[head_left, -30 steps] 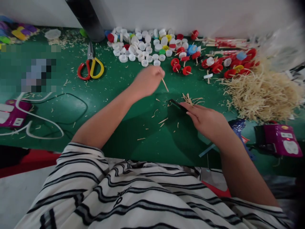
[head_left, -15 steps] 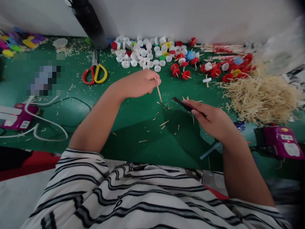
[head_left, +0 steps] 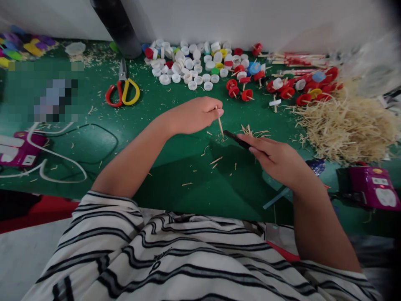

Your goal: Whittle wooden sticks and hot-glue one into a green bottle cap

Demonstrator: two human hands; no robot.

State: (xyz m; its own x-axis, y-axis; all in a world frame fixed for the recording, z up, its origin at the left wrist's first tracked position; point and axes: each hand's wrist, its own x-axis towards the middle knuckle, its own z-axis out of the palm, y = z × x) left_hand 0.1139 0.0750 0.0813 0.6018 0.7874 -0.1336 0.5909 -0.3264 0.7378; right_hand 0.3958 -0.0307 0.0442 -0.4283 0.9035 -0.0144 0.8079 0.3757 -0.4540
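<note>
Nearest the striped shirt, on the green table top (head_left: 175, 167), the right hand (head_left: 275, 159) is closed around a thin black blade (head_left: 235, 139). Just beyond it, the left hand (head_left: 196, 115) pinches a short pale wooden stick (head_left: 219, 123), its lower tip meeting the blade's end. Farther back lie red-and-yellow-handled scissors (head_left: 123, 90), a heap of white plastic bottle caps (head_left: 188, 62) and a pile of pale wood shavings (head_left: 344, 125).
</note>
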